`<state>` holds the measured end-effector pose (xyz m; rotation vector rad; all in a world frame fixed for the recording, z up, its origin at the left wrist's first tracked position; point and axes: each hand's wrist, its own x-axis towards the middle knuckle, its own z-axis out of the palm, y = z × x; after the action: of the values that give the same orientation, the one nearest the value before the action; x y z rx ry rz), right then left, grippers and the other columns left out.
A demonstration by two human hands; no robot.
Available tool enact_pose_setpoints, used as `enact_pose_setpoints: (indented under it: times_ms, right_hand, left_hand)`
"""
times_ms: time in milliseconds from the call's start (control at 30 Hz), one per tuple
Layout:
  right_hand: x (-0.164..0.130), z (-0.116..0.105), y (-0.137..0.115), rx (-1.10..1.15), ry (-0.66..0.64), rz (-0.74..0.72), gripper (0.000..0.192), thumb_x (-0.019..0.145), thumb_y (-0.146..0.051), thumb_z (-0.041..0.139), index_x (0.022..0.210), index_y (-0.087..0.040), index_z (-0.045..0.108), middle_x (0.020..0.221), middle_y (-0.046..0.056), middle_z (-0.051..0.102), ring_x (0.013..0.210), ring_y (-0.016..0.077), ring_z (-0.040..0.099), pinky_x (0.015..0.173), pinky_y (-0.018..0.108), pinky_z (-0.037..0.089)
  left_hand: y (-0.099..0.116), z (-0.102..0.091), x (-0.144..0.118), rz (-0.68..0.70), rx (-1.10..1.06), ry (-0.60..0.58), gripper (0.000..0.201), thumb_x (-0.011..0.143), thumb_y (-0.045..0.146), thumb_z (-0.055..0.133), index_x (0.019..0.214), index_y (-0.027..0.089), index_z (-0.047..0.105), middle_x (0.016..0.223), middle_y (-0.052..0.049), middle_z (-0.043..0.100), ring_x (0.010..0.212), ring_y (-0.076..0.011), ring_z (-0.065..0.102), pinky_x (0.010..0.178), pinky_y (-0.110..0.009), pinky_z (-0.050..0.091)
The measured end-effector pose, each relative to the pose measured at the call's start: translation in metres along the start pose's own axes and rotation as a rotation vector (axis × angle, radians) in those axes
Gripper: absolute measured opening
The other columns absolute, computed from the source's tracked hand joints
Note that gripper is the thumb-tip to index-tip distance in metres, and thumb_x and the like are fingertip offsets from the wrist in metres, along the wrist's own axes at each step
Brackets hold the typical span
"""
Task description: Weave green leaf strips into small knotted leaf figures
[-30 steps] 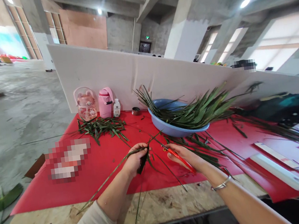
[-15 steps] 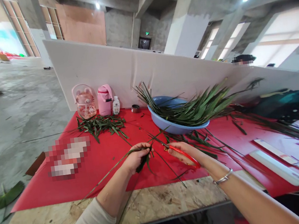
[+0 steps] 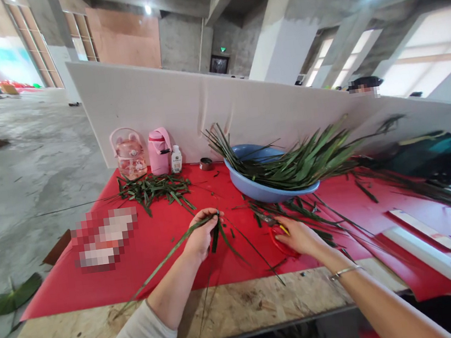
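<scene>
My left hand (image 3: pixel 201 237) is closed in a pinch on green leaf strips (image 3: pixel 215 237), whose short ends hang below the fingertips. One long strip (image 3: pixel 160 260) trails from that hand toward the table's front edge. To the right, my right hand (image 3: pixel 301 238) has its fingers on the red-handled scissors (image 3: pixel 276 237), low over the table. Their blades (image 3: pixel 264 218) point away to the left, beside cut leaf scraps (image 3: pixel 303 211). Behind the right hand stands a blue basin (image 3: pixel 253 187) heaped with long green leaves (image 3: pixel 307 161).
A pile of leaf pieces (image 3: pixel 157 189) lies at the back left of the red-covered table (image 3: pixel 151 234). Behind it stand a clear pink bottle (image 3: pixel 131 156), a pink bottle (image 3: pixel 159 152) and a small white bottle (image 3: pixel 176 159). A white power strip (image 3: pixel 428 253) lies at right.
My right hand has moved right and slightly down with the scissors, away from the left hand. The left hand, still pinching the leaf strips, has shifted slightly left.
</scene>
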<state>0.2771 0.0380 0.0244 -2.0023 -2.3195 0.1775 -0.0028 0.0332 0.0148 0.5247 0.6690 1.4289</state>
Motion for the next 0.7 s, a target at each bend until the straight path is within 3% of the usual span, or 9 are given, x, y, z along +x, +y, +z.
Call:
enact_pose_setpoints:
  times_ms: [67, 133, 200, 267, 400, 467, 533, 633, 700]
  right_hand:
    - [0.001, -0.001, -0.001, -0.122, 0.014, 0.038, 0.052, 0.072, -0.019, 0.054, 0.124, -0.014, 0.051, 0.114, 0.016, 0.06, 0.101, 0.0274, 0.058, 0.085, 0.034, 0.043]
    - [0.006, -0.003, -0.019, -0.164, 0.09, 0.028, 0.044, 0.077, -0.018, 0.049, 0.12, -0.016, 0.056, 0.113, 0.015, 0.06, 0.102, 0.0275, 0.058, 0.085, 0.036, 0.043]
    - [0.015, -0.001, -0.05, -0.06, 0.135, -0.124, 0.038, 0.082, -0.017, 0.041, 0.115, -0.017, 0.059, 0.118, 0.012, 0.059, 0.106, 0.0231, 0.056, 0.092, 0.033, 0.041]
    - [0.026, 0.009, -0.086, 0.076, 0.066, -0.323, 0.039, 0.086, -0.017, 0.036, 0.118, -0.016, 0.057, 0.124, 0.009, 0.056, 0.115, 0.0173, 0.05, 0.1, 0.03, 0.034]
    - [0.047, 0.035, -0.13, 0.053, -0.123, -0.509, 0.044, 0.089, -0.031, 0.035, 0.132, -0.027, 0.042, 0.143, 0.003, 0.035, 0.133, 0.0222, 0.028, 0.107, 0.051, 0.016]
    - [0.053, 0.042, -0.124, 0.015, -0.16, -0.495, 0.048, 0.09, -0.039, 0.03, 0.137, -0.027, 0.033, 0.145, 0.005, 0.03, 0.134, 0.0237, 0.025, 0.106, 0.057, 0.009]
    - [0.056, 0.042, -0.102, -0.031, -0.168, -0.351, 0.054, 0.09, -0.046, 0.029, 0.139, -0.023, 0.03, 0.146, 0.008, 0.027, 0.134, 0.0267, 0.025, 0.105, 0.059, 0.006]
    - [0.055, 0.03, -0.066, -0.067, -0.148, -0.064, 0.058, 0.087, -0.043, 0.037, 0.137, -0.015, 0.034, 0.146, 0.014, 0.026, 0.134, 0.0315, 0.023, 0.105, 0.057, 0.014]
    - [0.051, 0.018, -0.058, 0.036, -0.068, -0.065, 0.054, 0.087, -0.036, 0.04, 0.135, -0.011, 0.038, 0.143, 0.015, 0.03, 0.132, 0.0292, 0.027, 0.105, 0.048, 0.022]
  left_hand:
    - [0.005, -0.002, 0.003, 0.044, -0.009, 0.101, 0.029, 0.053, 0.019, 0.075, 0.077, 0.015, 0.059, 0.072, -0.003, 0.068, 0.057, -0.0082, 0.057, 0.053, -0.017, 0.042]
    - [0.009, -0.004, 0.006, 0.059, 0.001, 0.18, 0.029, 0.053, 0.02, 0.073, 0.078, 0.016, 0.059, 0.071, -0.002, 0.068, 0.049, -0.0067, 0.052, 0.046, -0.016, 0.038]
    - [0.012, -0.007, 0.008, 0.054, 0.026, 0.216, 0.031, 0.053, 0.021, 0.072, 0.08, 0.017, 0.059, 0.072, -0.001, 0.068, 0.046, -0.0058, 0.048, 0.043, -0.016, 0.037]
    - [0.012, -0.009, 0.009, 0.049, 0.048, 0.222, 0.032, 0.052, 0.022, 0.072, 0.081, 0.016, 0.059, 0.073, -0.001, 0.068, 0.044, -0.0053, 0.047, 0.042, -0.016, 0.037]
    - [0.01, -0.009, 0.009, 0.043, 0.064, 0.207, 0.034, 0.05, 0.022, 0.073, 0.08, 0.016, 0.058, 0.071, -0.001, 0.068, 0.043, -0.0046, 0.046, 0.041, -0.015, 0.035]
    - [0.009, -0.009, 0.008, 0.032, 0.072, 0.207, 0.034, 0.051, 0.022, 0.073, 0.08, 0.016, 0.058, 0.072, -0.001, 0.068, 0.044, -0.0044, 0.047, 0.042, -0.015, 0.036]
    - [0.009, -0.008, 0.008, 0.017, 0.081, 0.207, 0.034, 0.052, 0.023, 0.074, 0.081, 0.017, 0.057, 0.074, -0.001, 0.068, 0.044, -0.0044, 0.047, 0.043, -0.016, 0.037]
    - [0.006, -0.007, 0.009, 0.038, 0.07, 0.203, 0.035, 0.052, 0.022, 0.075, 0.081, 0.016, 0.057, 0.076, -0.001, 0.068, 0.05, -0.006, 0.052, 0.048, -0.017, 0.04]
    - [0.003, -0.006, 0.009, 0.071, 0.066, 0.18, 0.037, 0.052, 0.021, 0.076, 0.084, 0.016, 0.057, 0.078, -0.003, 0.069, 0.062, -0.0086, 0.059, 0.056, -0.017, 0.043]
